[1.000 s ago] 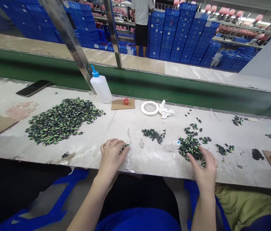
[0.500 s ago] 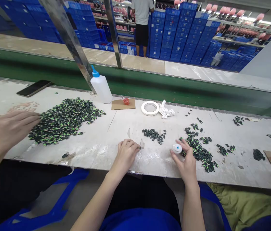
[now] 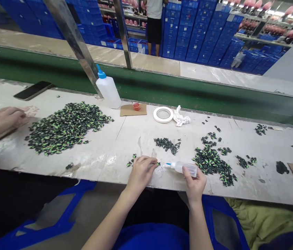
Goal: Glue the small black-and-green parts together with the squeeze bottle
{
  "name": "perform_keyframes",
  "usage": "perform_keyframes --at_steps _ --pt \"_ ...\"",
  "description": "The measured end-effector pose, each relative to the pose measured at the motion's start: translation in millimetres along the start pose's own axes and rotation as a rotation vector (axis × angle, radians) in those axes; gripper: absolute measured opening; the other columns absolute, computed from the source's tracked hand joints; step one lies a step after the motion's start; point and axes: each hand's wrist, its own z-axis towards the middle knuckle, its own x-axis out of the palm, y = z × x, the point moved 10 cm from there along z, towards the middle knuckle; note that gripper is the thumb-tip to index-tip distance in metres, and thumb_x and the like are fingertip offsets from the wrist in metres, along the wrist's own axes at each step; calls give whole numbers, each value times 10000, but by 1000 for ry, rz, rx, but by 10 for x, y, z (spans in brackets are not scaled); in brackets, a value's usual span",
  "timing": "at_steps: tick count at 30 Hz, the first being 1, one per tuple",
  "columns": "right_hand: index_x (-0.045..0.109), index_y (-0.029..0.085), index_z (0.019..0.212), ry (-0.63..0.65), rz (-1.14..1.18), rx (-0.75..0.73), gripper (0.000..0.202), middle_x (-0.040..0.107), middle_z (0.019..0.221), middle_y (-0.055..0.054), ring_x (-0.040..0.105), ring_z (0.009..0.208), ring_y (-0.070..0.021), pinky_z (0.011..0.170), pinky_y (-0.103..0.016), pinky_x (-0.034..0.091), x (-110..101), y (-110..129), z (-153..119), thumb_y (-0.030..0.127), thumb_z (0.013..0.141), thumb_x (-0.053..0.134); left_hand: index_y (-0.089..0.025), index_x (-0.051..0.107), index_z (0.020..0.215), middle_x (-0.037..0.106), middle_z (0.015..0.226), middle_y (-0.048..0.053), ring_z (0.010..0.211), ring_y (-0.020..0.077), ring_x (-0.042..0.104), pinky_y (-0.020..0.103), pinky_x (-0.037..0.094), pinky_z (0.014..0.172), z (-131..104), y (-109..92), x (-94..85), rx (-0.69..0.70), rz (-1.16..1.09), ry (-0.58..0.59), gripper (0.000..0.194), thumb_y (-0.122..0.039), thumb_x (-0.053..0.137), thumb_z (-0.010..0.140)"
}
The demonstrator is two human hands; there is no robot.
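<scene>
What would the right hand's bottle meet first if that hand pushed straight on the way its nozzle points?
Probably the small dark piece pinched in the left hand: the nozzle of the small bottle in the right hand points towards it, with a gap between. Depth is hard to judge here.

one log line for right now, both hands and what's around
left hand: pinching small green-black piece | right hand: holding small clear bottle, blue tip toward piece | nearby: green-black pile, white tape roll
</scene>
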Motion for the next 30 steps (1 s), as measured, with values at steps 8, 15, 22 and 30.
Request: perform_keyframes --at_steps 8,15,22,30 --pt "646 152 630 97 -135 -98 317 587 524 4 512 475 -122 481 -232 404 209 93 -34 434 775 659 -214 664 841 737 805 11 809 203 671 398 450 822 -14 -42 -27 21 24 -40 58 -167 630 835" --pt "612 163 595 93 -164 -135 326 535 497 23 466 462 -108 464 -226 369 253 126 -38 425 785 648 -220 666 840 742 809 9 817 202 668 413 436 850 -12 4 -8 -6 6 -21 53 -183 629 839" --pt "594 160 571 87 -164 -122 345 509 488 31 443 458 -100 456 -222 357 260 129 -20 429 781 644 -220 674 839 739 794 6 795 198 667 403 442 835 -4 -2 -25 -1 5 -30 52 -184 638 832" --pt "584 162 564 44 -168 -74 366 495 493 31 444 475 -105 470 -223 368 199 45 -27 446 786 647 -229 685 830 744 796 10 787 201 668 419 446 861 2 4 -25 -24 -2 -24 63 -209 626 839"
